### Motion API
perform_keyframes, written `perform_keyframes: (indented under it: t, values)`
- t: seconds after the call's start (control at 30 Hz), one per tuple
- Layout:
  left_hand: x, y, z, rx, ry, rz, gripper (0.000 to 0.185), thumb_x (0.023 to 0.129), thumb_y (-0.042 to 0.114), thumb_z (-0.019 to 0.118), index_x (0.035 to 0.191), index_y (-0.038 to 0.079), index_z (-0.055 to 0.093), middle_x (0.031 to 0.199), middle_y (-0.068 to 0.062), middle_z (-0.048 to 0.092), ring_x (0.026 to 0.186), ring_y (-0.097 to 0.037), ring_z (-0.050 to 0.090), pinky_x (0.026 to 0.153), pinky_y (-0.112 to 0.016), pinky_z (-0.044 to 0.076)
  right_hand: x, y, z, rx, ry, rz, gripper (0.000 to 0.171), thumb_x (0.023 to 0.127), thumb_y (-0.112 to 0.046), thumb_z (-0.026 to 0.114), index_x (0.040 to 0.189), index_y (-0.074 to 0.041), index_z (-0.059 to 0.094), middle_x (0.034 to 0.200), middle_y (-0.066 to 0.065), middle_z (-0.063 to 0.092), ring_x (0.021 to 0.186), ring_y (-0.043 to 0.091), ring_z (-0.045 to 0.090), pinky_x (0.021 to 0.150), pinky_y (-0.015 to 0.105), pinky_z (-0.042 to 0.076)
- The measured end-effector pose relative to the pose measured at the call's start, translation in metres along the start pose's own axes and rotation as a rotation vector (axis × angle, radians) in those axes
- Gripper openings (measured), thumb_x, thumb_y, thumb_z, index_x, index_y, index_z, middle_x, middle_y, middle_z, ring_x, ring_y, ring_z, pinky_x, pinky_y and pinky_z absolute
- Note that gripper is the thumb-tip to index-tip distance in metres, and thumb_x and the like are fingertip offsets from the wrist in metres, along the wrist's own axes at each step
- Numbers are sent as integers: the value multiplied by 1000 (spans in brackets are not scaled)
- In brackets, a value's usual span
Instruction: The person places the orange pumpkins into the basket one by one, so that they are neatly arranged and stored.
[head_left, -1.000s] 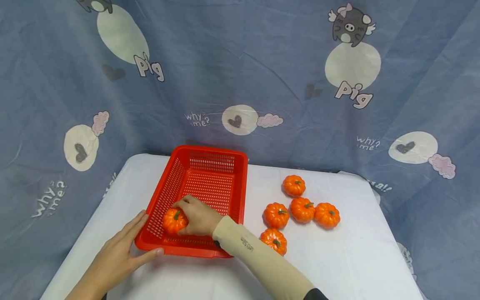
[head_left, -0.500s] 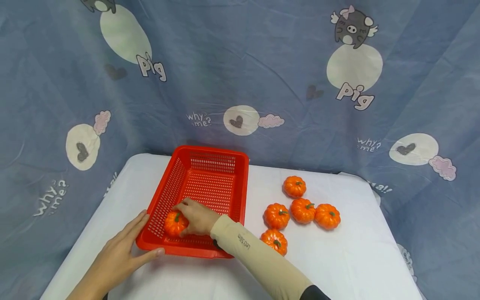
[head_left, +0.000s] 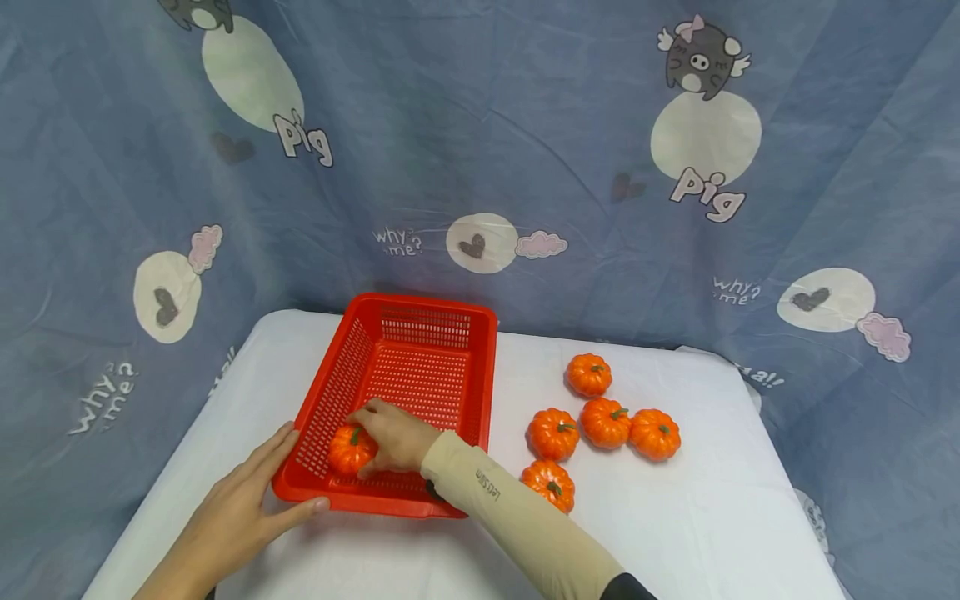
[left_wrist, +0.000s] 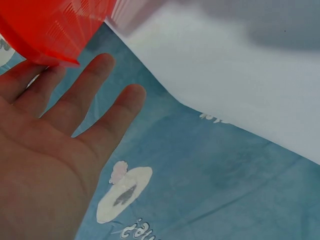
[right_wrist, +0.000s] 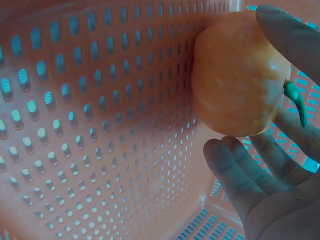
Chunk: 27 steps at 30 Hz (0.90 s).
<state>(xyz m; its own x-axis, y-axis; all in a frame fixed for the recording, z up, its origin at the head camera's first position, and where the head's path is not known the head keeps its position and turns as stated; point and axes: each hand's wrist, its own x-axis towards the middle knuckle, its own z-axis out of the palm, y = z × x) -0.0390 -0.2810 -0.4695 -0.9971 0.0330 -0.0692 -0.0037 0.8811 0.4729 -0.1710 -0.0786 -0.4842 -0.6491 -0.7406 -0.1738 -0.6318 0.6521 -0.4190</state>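
Note:
A small orange toy pumpkin [head_left: 351, 450] with a green stem sits in the near left part of a red plastic basket [head_left: 416, 502]. My right hand [head_left: 397, 435] reaches into the basket and holds the pumpkin from its right side. In the right wrist view, the thumb [right_wrist: 292, 42] is on one side of the pumpkin [right_wrist: 240, 75] and the other fingers are on the opposite side, close to the slotted basket wall [right_wrist: 100, 100]. My left hand [head_left: 236, 504] is spread at the basket's near left corner; its fingertips are right at the rim, as the left wrist view also shows.
Several more orange pumpkins [head_left: 606, 422] lie grouped on the white table [head_left: 712, 517], right of the basket. One pumpkin [head_left: 549, 485] lies close beside the right sleeve [head_left: 517, 517]. A blue patterned cloth [head_left: 480, 125] hangs behind the table and along its sides.

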Motion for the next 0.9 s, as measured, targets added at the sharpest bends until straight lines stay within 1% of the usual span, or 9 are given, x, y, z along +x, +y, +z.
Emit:
perform_keyframes:
  t: [0.33,0.57,0.73,0.9]
  values:
    - [-1,0,1,-1,-10,-11,119,75,81,66,160,5,28,163,-19,29,136,-51,41,98,-77,37,-1,-1,-2,-5,14,-15,80,77,-40,89,146,-24,53,143,-4,49,121,6,52,101,17,46]
    - [0,0,1,-6,1,-2,117,76,79,67,160,7,28,163,-18,29,135,-51,41,97,-77,38,-3,-4,-6,6,30,-21,81,78,-41,88,148,-24,50,142,-4,49,122,6,51,101,16,45]
    - [-1,-1,1,-11,-2,-6,117,77,79,67,161,8,27,164,-18,28,136,-51,41,96,-77,37,-5,-6,-13,42,40,-26,84,79,-41,88,150,-25,48,147,-5,46,128,7,49,102,18,46]
    - [0,-1,0,-8,-14,-18,118,76,81,65,162,9,25,164,-17,27,136,-52,40,96,-78,37,-9,-5,-27,83,68,-33,84,79,-40,87,151,-24,48,149,-4,45,131,9,47,103,20,46]
